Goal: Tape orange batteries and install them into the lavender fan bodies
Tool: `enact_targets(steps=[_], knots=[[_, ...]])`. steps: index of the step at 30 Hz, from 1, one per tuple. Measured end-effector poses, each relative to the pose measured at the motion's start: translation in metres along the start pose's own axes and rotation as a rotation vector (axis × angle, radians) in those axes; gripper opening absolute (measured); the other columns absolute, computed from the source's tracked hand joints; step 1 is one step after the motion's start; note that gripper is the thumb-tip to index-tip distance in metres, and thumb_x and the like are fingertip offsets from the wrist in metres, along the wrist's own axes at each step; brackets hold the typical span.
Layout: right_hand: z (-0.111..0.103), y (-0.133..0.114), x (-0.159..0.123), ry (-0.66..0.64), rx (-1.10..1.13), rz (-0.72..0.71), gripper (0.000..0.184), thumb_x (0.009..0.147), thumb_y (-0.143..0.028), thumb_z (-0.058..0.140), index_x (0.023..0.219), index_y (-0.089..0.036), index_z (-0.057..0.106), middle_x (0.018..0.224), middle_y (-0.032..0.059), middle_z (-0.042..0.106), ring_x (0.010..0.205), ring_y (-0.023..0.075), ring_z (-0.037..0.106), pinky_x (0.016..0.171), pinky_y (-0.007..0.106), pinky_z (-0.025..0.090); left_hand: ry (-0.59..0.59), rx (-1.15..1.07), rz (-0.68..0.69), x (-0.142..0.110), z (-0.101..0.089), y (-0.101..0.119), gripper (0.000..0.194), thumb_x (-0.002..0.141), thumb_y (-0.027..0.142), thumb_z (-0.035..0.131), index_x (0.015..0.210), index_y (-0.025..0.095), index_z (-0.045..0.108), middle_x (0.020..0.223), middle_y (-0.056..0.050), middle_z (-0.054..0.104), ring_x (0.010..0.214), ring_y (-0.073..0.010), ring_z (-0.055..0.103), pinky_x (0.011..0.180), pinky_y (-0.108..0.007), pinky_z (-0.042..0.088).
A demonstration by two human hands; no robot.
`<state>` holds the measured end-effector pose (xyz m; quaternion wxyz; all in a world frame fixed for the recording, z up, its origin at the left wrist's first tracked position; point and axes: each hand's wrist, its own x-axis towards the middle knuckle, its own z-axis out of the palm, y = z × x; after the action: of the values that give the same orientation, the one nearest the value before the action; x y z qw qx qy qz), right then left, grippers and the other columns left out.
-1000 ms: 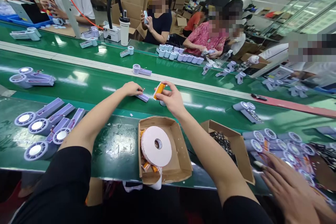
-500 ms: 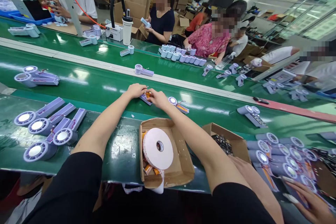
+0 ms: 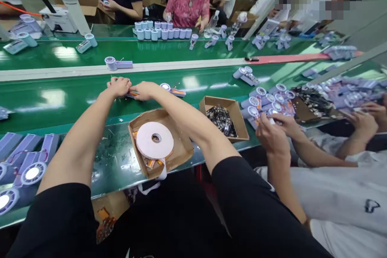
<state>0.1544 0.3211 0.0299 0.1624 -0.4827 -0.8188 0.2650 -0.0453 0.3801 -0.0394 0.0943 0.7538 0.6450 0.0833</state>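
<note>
My left hand [image 3: 119, 86] is closed over the head end of a lavender handheld fan housing on the green belt, hiding most of it. The fan's handle [image 3: 130, 96] shows between my hands, with orange in its channel. My right hand [image 3: 144, 90] has its fingers curled down on the orange battery there; its fingertips are partly hidden. Just right of that hand lies another fan housing [image 3: 177, 92] with an orange battery in its handle. Closer to me, a cardboard tray [image 3: 181, 151] holds a white tape roll [image 3: 148, 139] and some orange batteries.
A second cardboard box [image 3: 242, 127] holds small black parts. Fan housings [image 3: 26, 173] lie at the left; more [image 3: 267, 100] are piled at the right beside a co-worker's hands [image 3: 273, 131]. Another fan housing [image 3: 111, 63] sits on the pale divider strip [image 3: 187, 63]. People work across the belt.
My right hand has carried the orange battery down to the fan handle by my left hand. The camera view has swung right, and the co-worker's hands at right have come together.
</note>
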Motion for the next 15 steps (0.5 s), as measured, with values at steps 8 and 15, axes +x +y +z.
enact_targets(steps=[8, 15], knots=[[-0.026, 0.024, -0.198, 0.327, 0.279, -0.244, 0.026, 0.103, -0.031, 0.071, 0.122, -0.021, 0.086, 0.126, 0.0074, 0.087, 0.116, 0.0261, 0.083, 0.109, 0.046, 0.065, 0.087, -0.081, -0.145, -0.031, -0.011, -0.009, 0.069, 0.102, 0.054, 0.05, 0.162, 0.019, 0.052, 0.166, -0.02, 0.055, 0.155, -0.0412, 0.045, 0.134, -0.063, 0.031], [0.044, 0.038, -0.304, 0.686, 0.413, -0.265, 0.023, 0.1, -0.023, 0.07, 0.116, -0.03, 0.085, 0.111, 0.0063, 0.089, 0.1, 0.0251, 0.086, 0.091, 0.043, 0.07, -0.047, -0.079, -0.174, -0.011, 0.01, 0.02, 0.069, 0.097, 0.058, 0.067, 0.156, 0.023, 0.055, 0.155, -0.018, 0.06, 0.136, -0.0337, 0.064, 0.12, -0.048, 0.051]])
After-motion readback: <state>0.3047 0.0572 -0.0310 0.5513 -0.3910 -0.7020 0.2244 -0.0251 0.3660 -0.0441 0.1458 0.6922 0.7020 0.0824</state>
